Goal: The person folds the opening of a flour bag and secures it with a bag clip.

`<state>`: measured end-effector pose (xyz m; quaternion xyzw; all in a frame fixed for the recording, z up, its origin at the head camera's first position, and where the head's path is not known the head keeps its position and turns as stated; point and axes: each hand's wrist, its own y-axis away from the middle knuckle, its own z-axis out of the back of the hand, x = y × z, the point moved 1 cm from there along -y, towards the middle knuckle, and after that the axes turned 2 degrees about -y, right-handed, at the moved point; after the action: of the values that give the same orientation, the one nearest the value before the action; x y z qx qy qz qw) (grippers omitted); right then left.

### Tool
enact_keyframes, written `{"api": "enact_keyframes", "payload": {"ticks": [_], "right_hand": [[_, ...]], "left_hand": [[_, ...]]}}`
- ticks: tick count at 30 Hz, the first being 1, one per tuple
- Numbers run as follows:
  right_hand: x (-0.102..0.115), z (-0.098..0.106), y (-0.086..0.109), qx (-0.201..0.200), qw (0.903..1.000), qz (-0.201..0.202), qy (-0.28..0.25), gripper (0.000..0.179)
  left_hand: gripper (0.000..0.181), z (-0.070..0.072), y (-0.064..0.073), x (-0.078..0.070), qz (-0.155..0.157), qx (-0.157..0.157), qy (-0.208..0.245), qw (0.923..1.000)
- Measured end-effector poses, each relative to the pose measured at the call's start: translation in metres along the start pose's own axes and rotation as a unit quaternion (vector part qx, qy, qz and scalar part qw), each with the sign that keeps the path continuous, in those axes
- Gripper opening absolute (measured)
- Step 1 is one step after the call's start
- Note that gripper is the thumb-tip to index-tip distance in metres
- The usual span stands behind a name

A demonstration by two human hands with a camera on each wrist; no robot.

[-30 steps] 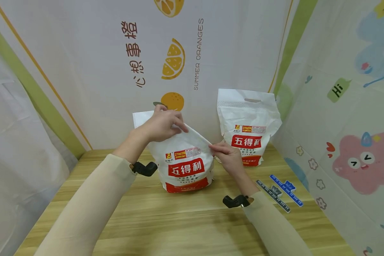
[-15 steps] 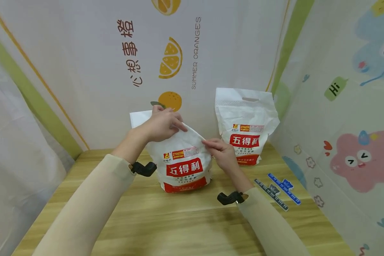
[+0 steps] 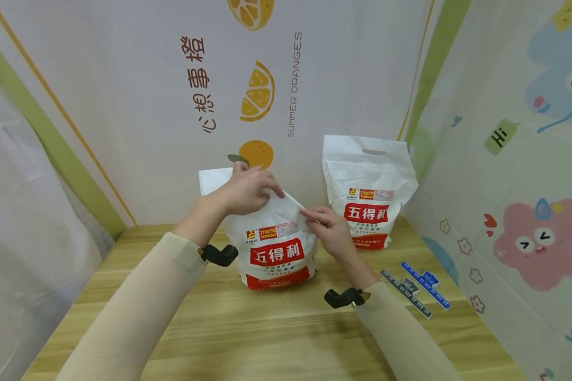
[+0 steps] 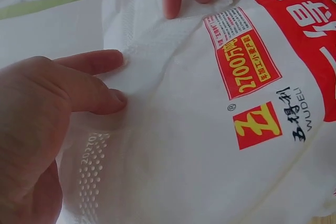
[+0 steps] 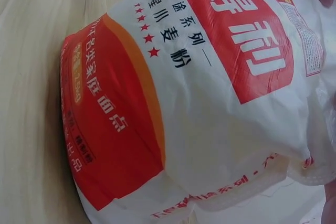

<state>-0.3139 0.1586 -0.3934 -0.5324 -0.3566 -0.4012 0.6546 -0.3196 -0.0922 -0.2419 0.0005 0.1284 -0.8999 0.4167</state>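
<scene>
Fingers [image 4: 92,61] on white WUDELI bag [image 4: 205,124]

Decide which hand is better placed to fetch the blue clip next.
Probably the right hand: it pinches the upper right edge of the front bag, nearer the blue clip. The left hand is at the bag's top, farther away.

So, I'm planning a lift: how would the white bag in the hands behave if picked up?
The held bag would probably sag, its sides being wrinkled. Its top seems floppy: the edge slopes from left hand to right hand. The full lower part suggests a bottom-heavy load.
</scene>
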Motion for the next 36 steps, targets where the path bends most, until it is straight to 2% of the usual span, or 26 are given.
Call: {"api": "enact_keyframes", "payload": {"ticks": [4,12,17,20,24,27,32,36], "right_hand": [[0.001,-0.001,-0.001,-0.005,1.0000,-0.002,-0.006,0.029],[0.003,-0.004,0.001,-0.013,0.9999,-0.005,-0.007,0.030],[0.003,-0.004,0.001,-0.018,0.9996,0.003,-0.019,0.028],[0.003,-0.002,0.000,-0.024,0.9993,-0.008,-0.027,0.032],[0.004,0.000,-0.003,-0.036,0.9984,-0.032,-0.030,0.036],[0.005,0.002,-0.004,-0.043,0.9980,-0.040,-0.023,0.030],[0.004,-0.001,-0.002,-0.037,0.9973,-0.058,-0.023,0.021],[0.004,-0.004,-0.002,-0.028,0.9972,-0.062,-0.030,0.022]], "left_hand": [[0.034,-0.001,-0.001,-0.001,0.001,0.000,0.011,0.9999],[0.034,-0.002,0.002,0.000,-0.018,-0.012,-0.004,0.9998],[0.020,-0.005,0.002,0.001,-0.011,-0.024,0.029,0.9992],[0.014,-0.008,0.000,0.001,0.004,-0.031,0.054,0.9981],[0.030,-0.009,-0.003,0.000,0.021,-0.040,0.073,0.9964],[0.033,-0.008,-0.005,0.000,0.019,-0.044,0.073,0.9962],[0.017,-0.010,-0.005,0.001,0.006,-0.046,0.075,0.9961],[0.014,-0.010,-0.003,0.002,0.006,-0.048,0.080,0.9957]]}}
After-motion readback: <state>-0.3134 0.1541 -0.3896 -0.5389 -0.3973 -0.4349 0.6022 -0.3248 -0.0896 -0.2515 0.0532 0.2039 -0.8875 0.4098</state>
